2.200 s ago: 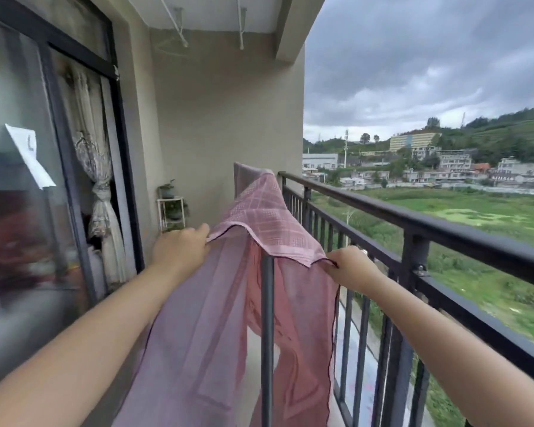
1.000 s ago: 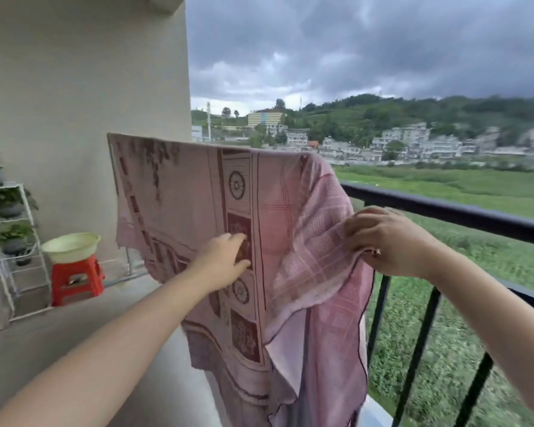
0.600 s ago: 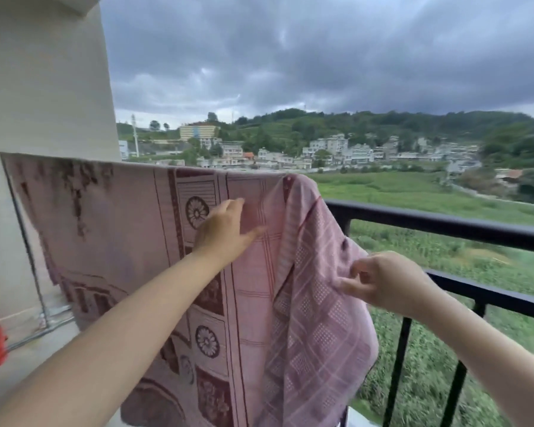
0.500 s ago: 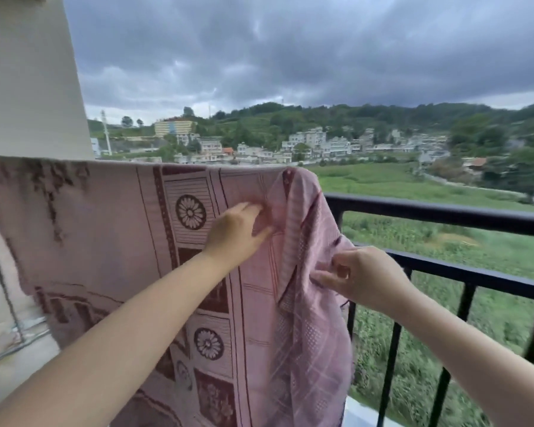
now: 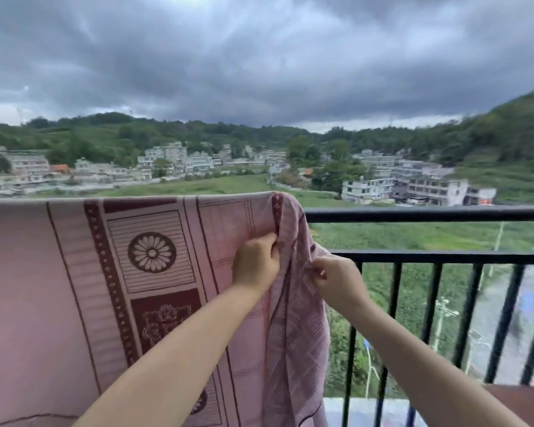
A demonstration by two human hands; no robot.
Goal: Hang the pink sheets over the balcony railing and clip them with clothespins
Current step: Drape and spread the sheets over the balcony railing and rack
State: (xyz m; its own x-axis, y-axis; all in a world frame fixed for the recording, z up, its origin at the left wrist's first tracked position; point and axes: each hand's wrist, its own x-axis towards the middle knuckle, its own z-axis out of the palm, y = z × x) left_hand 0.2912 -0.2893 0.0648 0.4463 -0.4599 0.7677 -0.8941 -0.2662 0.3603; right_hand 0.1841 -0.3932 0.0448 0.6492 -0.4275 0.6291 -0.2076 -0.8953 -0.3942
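Sheet (image 5: pixel 74 288): pink, woven, with dark maroon bands, a flower medallion and a figured panel. Draped over the top bar of the railing (image 5: pixel 429 214), covering it from the left edge of view to just past centre; its right edge hangs in loose folds with a paler checked face showing.

Left hand (image 5: pixel 255 261): fingers curled, gripping a fold of the sheet just below the top bar, near the right edge.

Right hand (image 5: pixel 336 280): thumb and fingers pinching the hanging right edge of the sheet, slightly lower than the left hand and just beside it.

Railing: black metal, with top bar, a second bar beneath and upright bars; bare to the right of the sheet.

Containers: none visible. Clothespins: none visible.

Beyond the railing: green field (image 5: pixel 413 235), pale buildings (image 5: pixel 413 186), wooded hills, heavy grey cloud.
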